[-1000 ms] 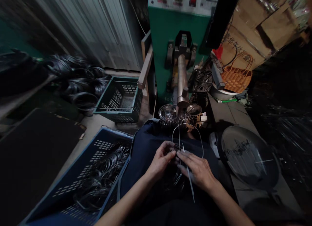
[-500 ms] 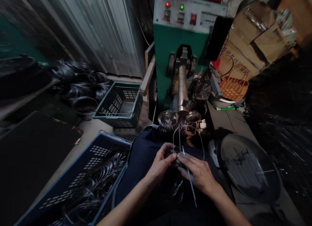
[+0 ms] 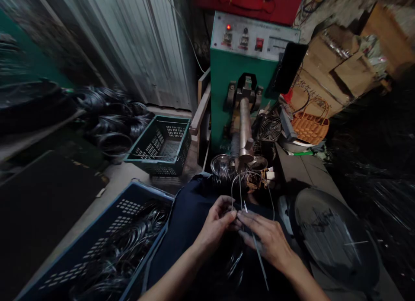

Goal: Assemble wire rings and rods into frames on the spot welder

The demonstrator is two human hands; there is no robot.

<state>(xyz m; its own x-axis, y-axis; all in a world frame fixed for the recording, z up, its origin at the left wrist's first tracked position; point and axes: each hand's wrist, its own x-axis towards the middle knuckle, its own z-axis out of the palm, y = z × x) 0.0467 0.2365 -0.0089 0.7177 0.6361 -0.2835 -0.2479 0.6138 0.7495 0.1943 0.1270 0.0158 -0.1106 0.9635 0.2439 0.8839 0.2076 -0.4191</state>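
Observation:
My left hand (image 3: 218,223) is closed, its thumb and fingers pinching one leg of a bent metal wire (image 3: 253,171). The wire arches up from the fingers and comes down on the right, behind my other hand. Fingertips almost touching it, my right hand (image 3: 267,237) is closed too, with thin straight metal rods (image 3: 260,257) slanting through its fingers. Another upright wire (image 3: 241,190) rises between the hands to just under the welding machine's round metal arm (image 3: 245,132). What the fingertips press together is hidden.
The green machine (image 3: 223,63) stands ahead, a red light lit on its panel. A blue crate (image 3: 136,184) of wire pieces lies left, with a green crate (image 3: 155,163) behind it. At right are a round black pan-like plate (image 3: 333,236) and a wicker basket (image 3: 311,123).
The view has tilted up slightly, so everything sits lower in the picture. The machine's green light has gone out. Both hands keep their hold on the wires.

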